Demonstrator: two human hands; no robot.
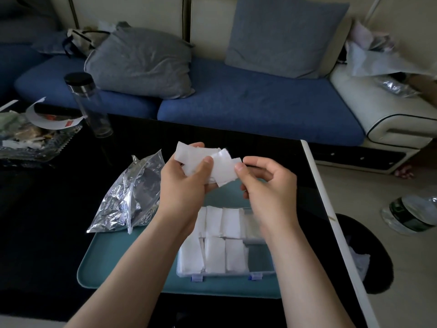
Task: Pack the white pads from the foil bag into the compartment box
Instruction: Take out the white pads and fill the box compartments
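A dim living room, low black table in front of a blue sofa

A slumped grey pillow (142, 65) and an upright blue-grey cushion (283, 36) sit on the sofa (260, 107). On the table (47, 197), a clear bottle (91, 107) with a black cap stands at the far left, just beside a glass dish (30, 147) of clutter, and a teal tray (113, 256) lies near the front edge. On the floor to the right lie a crushed plastic bottle (411, 216) and a round black bin (378, 237).

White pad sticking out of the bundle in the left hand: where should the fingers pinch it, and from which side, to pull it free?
Pinch the outermost pad at its free right end, coming from the right. The left hand grips the bundle lower left, so that end fans out clear of its thumb; the right hand pinches there.
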